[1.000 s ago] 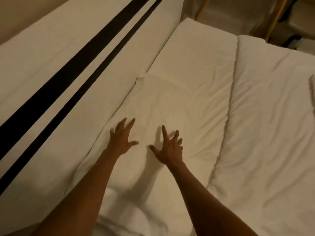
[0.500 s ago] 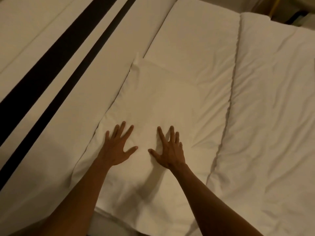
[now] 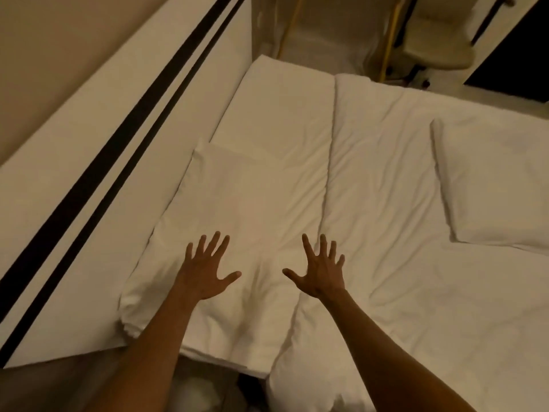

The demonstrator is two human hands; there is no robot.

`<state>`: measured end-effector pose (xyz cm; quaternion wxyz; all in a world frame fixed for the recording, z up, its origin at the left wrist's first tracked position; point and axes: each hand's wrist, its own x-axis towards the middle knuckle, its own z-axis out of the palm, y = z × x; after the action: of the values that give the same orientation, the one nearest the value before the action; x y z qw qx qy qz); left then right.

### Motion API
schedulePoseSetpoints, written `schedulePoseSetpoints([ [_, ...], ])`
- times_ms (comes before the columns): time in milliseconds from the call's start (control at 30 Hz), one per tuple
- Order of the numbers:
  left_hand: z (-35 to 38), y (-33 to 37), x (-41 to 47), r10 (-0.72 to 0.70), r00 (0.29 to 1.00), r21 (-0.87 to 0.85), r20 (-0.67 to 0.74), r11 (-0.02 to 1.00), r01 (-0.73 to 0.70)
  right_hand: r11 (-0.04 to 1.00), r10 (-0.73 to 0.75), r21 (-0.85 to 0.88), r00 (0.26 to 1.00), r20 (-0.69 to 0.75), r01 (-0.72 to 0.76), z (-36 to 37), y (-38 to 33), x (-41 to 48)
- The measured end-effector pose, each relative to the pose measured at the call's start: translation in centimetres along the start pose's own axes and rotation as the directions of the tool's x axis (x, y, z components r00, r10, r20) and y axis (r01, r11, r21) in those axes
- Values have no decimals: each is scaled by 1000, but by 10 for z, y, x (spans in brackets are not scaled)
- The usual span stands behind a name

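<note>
A white pillow point(image 3: 225, 209) lies flat at the head of the bed, against the white headboard point(image 3: 98, 162) with two black stripes. My left hand point(image 3: 205, 270) is spread, fingers straight, over the pillow's near part. My right hand point(image 3: 320, 270) is spread the same way over the pillow's right edge, where it meets the white duvet point(image 3: 386, 203). Whether the palms touch the fabric cannot be told. Neither hand holds anything.
A second white pillow point(image 3: 493, 185) lies on the duvet at the right. Beyond the far end of the bed stand yellow metal legs point(image 3: 389, 40) and a pale chair point(image 3: 436, 46). A dark panel point(image 3: 517, 66) shows at the top right.
Both hands have slid apart and back toward me across the pillow, fingers still spread. The camera has pulled back and tilted up, bringing the second pillow and the chair into view.
</note>
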<state>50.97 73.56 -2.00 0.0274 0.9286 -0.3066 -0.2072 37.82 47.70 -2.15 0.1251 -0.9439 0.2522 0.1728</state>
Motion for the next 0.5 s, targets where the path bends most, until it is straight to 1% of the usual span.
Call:
schedulePoseSetpoints([
  [133, -13, 97, -35, 41, 999, 23, -8, 999, -40, 999, 48, 4, 998, -48, -48, -34, 76, -63],
  [300, -25, 244, -86, 143, 990, 105, 9, 984, -143, 993, 115, 36, 984, -133, -112, -66, 198, -165],
  [400, -30, 336, -106, 196, 980, 136, 16, 971, -197, 982, 190, 60, 964, -184, -181, -81, 282, -224],
  [500, -35, 430, -114, 292, 956, 165, -11, 944, -287, 955, 295, 108, 928, -228, -277, -94, 367, -279],
])
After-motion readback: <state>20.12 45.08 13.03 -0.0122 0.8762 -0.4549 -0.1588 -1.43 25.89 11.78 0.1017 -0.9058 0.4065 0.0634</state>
